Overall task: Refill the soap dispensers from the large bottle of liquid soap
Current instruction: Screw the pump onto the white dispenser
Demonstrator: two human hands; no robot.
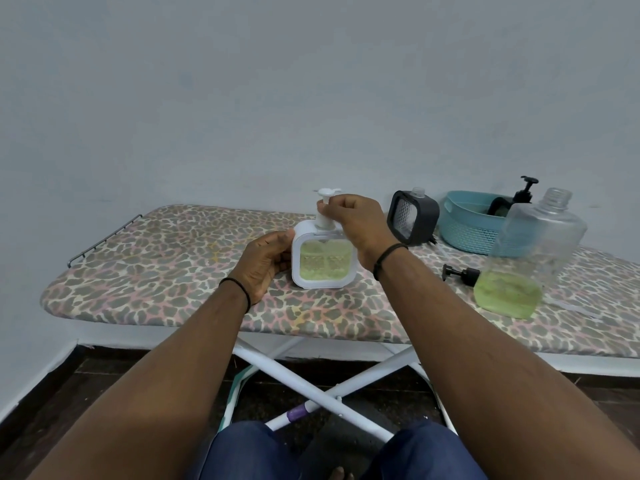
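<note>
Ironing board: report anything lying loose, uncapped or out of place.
A black pump head lies on its side on the ironing board, detached. The black dispenser behind it stands open-necked, and the large bottle is uncapped. No spill shows.

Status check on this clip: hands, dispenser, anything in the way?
Left hand steadying white dispenser, right hand gripping its pump. Dispenser holds green soap. Large bottle uncapped at right. Nothing blocking.

My right hand (349,223) covers the white dispenser's (322,259) right shoulder and part of its pump neck. The teal basket (467,230) hides all but the pump top of a black dispenser (519,199). The ironing board (173,258) runs off the right edge.
</note>
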